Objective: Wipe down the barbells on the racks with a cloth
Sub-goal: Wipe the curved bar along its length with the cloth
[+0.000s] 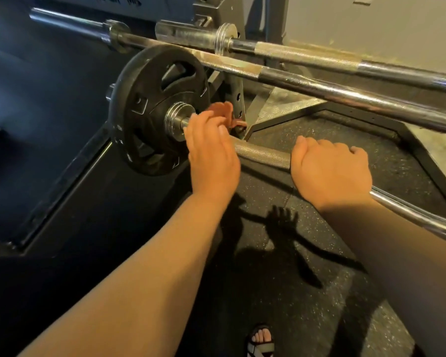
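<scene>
We hold the lowest barbell (pixel 262 154), a chrome bar that bends slightly along its length and has a band of rough knurling between our two hands. It sits low in front of us, below two other bars. Our right hand (pixel 331 173) grips it overhand, fingers curled round the shaft where the knurl gives way to smooth, shiny steel. Our left hand (pixel 211 153) lies over the bar just beside the ribbed collar, fingers fairly straight. A reddish-orange cloth (pixel 220 112) shows past the fingertips, touching them. The hand covers what is beneath it, so we cannot tell whether it grips the cloth or only presses it against the bar. A black weight plate (pixel 150 109) with grip holes and a matt finish sits on the sleeve just left of that hand, blocking any slide that way. To the right the shaft runs clear to the frame's edge. Above, the middle barbell (pixel 319 83) and the upper barbell (pixel 307 51) cross at a slant, close together, each with knurled and polished stretches. The rack's (pixel 238 99) dark steel upright, punched with holes, stands behind the cloth beside a patch of diamond-tread plate (pixel 283 106). Under us is speckled black rubber floor (pixel 307 292), with a sandalled foot (pixel 260 340) at the bottom edge.
</scene>
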Motion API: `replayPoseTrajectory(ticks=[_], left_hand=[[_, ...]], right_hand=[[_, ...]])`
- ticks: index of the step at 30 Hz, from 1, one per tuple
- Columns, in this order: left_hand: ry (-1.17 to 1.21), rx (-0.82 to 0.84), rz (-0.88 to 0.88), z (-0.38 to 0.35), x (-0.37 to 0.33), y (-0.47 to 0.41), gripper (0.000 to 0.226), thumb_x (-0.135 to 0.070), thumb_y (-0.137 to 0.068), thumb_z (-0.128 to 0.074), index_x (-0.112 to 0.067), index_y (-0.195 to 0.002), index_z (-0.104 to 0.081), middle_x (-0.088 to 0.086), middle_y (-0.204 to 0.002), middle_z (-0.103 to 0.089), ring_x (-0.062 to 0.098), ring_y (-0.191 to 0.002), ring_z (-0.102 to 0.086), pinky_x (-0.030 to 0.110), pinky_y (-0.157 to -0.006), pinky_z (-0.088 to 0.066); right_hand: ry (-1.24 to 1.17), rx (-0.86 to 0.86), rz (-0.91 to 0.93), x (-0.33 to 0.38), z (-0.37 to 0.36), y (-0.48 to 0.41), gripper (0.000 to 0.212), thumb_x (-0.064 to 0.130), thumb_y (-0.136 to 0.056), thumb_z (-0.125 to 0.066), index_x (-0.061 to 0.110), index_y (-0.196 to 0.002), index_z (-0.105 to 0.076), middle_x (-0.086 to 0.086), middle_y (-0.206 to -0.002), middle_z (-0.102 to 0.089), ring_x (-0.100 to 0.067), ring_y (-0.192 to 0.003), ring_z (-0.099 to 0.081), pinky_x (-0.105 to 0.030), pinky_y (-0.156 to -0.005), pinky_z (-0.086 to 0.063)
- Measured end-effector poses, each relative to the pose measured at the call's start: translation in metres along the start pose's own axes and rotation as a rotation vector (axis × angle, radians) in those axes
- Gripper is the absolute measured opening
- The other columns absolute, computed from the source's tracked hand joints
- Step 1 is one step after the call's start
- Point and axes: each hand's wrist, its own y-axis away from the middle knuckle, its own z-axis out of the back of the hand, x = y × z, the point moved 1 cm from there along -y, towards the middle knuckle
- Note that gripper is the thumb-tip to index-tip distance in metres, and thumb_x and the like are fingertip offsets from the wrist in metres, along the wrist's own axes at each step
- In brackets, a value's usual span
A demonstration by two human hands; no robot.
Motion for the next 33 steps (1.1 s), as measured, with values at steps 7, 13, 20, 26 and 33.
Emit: replayPoseTrajectory(ticks=[7,13,20,26,33], left_hand=[[-0.054,0.181,-0.250,-0.017,-0.016,0.028,0.030,-0.020,-0.107,-0.035,-0.015,-0.124,-0.058,0.002,-0.142,-0.048,0.021,-0.147,-0.029,0.052,-0.123,-0.018],[-0.014,0.034,0.000,0.008,0.020,-0.008,0.035,-0.026,-0.109,-0.028,-0.016,-0.125,-0.058,-0.003,-0.151,-0.040,0.017,-0.153,-0.019,0.045,-0.125,-0.021],[-0.016,0.166,-0.082,-0.003,-0.004,0.020,0.032,-0.024,-0.110,-0.030,-0.021,-0.133,-0.051,-0.005,-0.157,-0.032,0.014,-0.155,-0.010,0.040,-0.128,-0.005],[-0.263,0.163,-0.249,0.021,0.019,-0.036,0.043,-0.029,-0.103,-0.031,-0.010,-0.119,-0.067,0.005,-0.124,-0.061,0.021,-0.121,-0.052,0.044,-0.111,-0.039],[-0.065,0.097,-0.160,0.016,0.040,0.002,0.042,-0.021,-0.109,-0.033,-0.006,-0.147,-0.043,0.006,-0.159,-0.031,0.020,-0.152,-0.022,0.046,-0.125,-0.022]], right_hand=[[-0.002,-0.019,-0.019,0.001,-0.001,0.000,0.062,0.039,-0.106,-0.009,0.014,-0.119,-0.064,-0.013,-0.116,-0.070,-0.038,-0.112,-0.063,-0.055,-0.112,-0.032],[-0.031,0.033,-0.061,0.004,0.004,0.000,0.062,0.034,-0.100,-0.002,0.016,-0.112,-0.060,-0.010,-0.108,-0.069,-0.037,-0.103,-0.062,-0.054,-0.107,-0.036],[-0.119,0.045,-0.145,0.005,0.005,-0.002,0.049,0.030,-0.096,-0.005,0.020,-0.105,-0.053,-0.007,-0.098,-0.065,-0.029,-0.086,-0.052,-0.050,-0.096,-0.041],[-0.086,0.056,-0.137,0.008,0.009,0.000,0.046,0.031,-0.100,-0.006,0.022,-0.102,-0.051,-0.005,-0.097,-0.064,-0.029,-0.089,-0.056,-0.049,-0.095,-0.043],[0.064,0.091,-0.057,0.010,0.016,0.002,0.032,0.029,-0.098,-0.010,0.025,-0.092,-0.041,0.007,-0.071,-0.035,-0.023,-0.075,-0.044,-0.045,-0.086,-0.043]])
